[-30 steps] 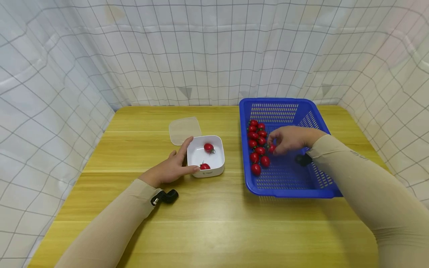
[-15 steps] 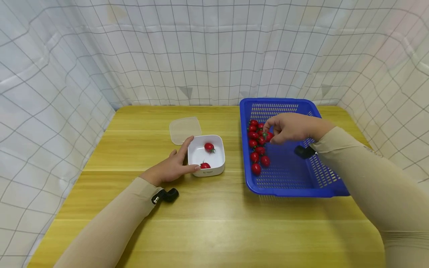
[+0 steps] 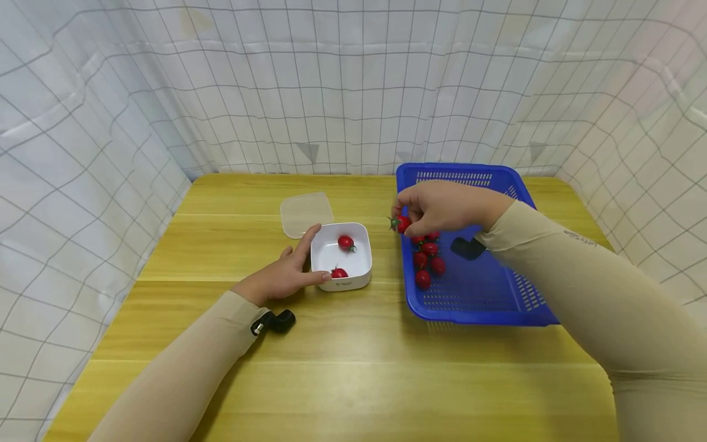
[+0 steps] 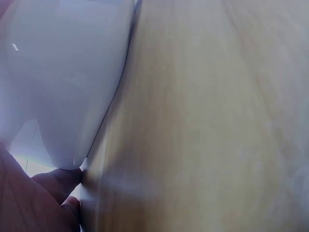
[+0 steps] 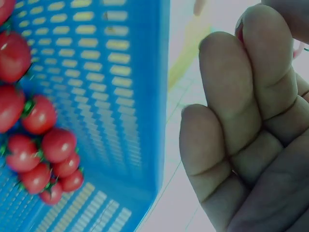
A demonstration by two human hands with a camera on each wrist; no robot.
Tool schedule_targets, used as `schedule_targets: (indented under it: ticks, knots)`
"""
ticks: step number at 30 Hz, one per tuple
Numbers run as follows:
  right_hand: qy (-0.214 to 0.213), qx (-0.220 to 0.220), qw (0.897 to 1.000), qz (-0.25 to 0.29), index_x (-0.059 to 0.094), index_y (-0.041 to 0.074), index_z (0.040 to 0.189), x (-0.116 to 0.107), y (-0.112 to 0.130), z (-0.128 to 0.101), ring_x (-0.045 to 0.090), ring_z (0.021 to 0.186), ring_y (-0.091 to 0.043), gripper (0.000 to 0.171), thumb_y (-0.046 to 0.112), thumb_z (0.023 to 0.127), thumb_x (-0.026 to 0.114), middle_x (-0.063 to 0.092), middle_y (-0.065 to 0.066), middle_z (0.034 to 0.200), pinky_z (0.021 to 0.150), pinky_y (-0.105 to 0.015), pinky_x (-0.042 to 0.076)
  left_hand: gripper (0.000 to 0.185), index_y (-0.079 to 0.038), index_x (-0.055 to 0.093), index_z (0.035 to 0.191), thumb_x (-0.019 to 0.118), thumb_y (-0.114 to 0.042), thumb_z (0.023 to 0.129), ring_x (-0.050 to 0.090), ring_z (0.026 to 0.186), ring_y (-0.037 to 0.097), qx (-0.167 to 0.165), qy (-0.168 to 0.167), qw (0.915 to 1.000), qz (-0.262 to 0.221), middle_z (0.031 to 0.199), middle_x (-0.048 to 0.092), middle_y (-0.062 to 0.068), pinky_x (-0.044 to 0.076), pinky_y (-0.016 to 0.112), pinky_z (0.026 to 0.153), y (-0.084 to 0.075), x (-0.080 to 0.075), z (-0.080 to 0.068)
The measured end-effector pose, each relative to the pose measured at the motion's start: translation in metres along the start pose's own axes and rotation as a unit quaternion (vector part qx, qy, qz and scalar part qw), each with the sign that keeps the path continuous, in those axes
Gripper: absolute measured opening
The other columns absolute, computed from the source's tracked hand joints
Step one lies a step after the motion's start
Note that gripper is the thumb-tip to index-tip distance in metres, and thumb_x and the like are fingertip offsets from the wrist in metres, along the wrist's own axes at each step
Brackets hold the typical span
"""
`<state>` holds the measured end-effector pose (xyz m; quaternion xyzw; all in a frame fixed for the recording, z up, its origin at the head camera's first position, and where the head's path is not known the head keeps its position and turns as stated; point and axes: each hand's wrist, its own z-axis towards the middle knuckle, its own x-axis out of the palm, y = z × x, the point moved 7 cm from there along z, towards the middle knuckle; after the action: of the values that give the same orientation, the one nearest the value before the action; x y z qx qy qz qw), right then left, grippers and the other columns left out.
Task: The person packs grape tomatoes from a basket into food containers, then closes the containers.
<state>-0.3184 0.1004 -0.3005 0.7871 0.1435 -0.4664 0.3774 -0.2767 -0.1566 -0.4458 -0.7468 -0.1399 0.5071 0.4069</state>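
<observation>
Item: tomato [image 3: 402, 224], in transit. Held above the left rim of the basket [image 3: 497, 310], between basket and box [image 3: 340, 256].

Handling note, as a judgement: carry level and low over the rim, keep the pinch light so the skin does not split, and let go only once over the box's open middle, clear of the two tomatoes [image 3: 345, 243] already inside.

Nearest: left hand [image 3: 282, 276]. Flat on the table [image 3: 353, 380], thumb along the box's front corner, fingers straight against its left wall; bracing, nothing gripped. Forearm lies slantwise from the near left.

Further: right hand [image 3: 442, 205]. Raised, palm down, fingertips curled and pinching the tomato at its left end; forearm reaches in from the right across the basket.

Beyond: remaining tomatoes [image 5: 43, 145] lie clustered along the basket's left side. Lid [image 3: 306, 213] lies flat just behind the box.
</observation>
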Motion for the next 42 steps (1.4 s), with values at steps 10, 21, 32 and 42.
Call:
schedule_targets:
  ticks: [10, 21, 32, 42]
  knots:
    - [0.038, -0.006, 0.999, -0.019, 0.067, 0.017, 0.115, 0.017, 0.026, 0.031, 0.056, 0.063, -0.012, 0.021, 0.017, 0.094, 0.072, 0.060, 0.002, 0.075, 0.061, -0.028, 0.049, 0.107, -0.022, -0.006, 0.170, 0.069, -0.047, 0.098, 0.022, 0.160, 0.045, 0.003, -0.001, 1.0000, -0.003, 0.177, 0.017, 0.013, -0.011, 0.066, 0.128, 0.000, 0.000, 0.000]
    - [0.056, -0.002, 0.998, -0.028, 0.070, 0.014, 0.117, 0.033, 0.029, 0.048, 0.057, 0.070, -0.013, 0.022, 0.016, 0.095, 0.073, 0.063, 0.001, 0.079, 0.061, -0.025, 0.048, 0.108, -0.023, -0.005, 0.170, 0.070, -0.050, 0.097, 0.026, 0.160, 0.041, 0.000, -0.002, 1.0000, 0.000, 0.176, 0.020, 0.012, -0.010, 0.066, 0.128, 0.001, 0.000, -0.001]
    - [0.064, -0.009, 0.998, -0.017, 0.070, 0.014, 0.112, 0.043, 0.024, 0.055, 0.056, 0.070, -0.014, 0.019, 0.017, 0.094, 0.075, 0.062, 0.001, 0.079, 0.061, -0.025, 0.048, 0.107, -0.025, -0.007, 0.170, 0.069, -0.050, 0.098, 0.022, 0.161, 0.039, -0.002, 0.001, 1.0000, -0.001, 0.177, 0.015, 0.011, -0.010, 0.065, 0.128, 0.000, 0.000, -0.001]
    - [0.070, -0.007, 0.997, -0.024, 0.070, 0.014, 0.114, 0.049, 0.024, 0.060, 0.057, 0.074, -0.016, 0.021, 0.018, 0.095, 0.076, 0.063, -0.001, 0.082, 0.063, -0.026, 0.049, 0.108, -0.030, -0.005, 0.170, 0.070, -0.054, 0.096, 0.005, 0.159, 0.051, -0.020, -0.007, 0.9998, -0.001, 0.177, 0.016, 0.008, 0.003, 0.072, 0.126, 0.004, 0.000, -0.001]
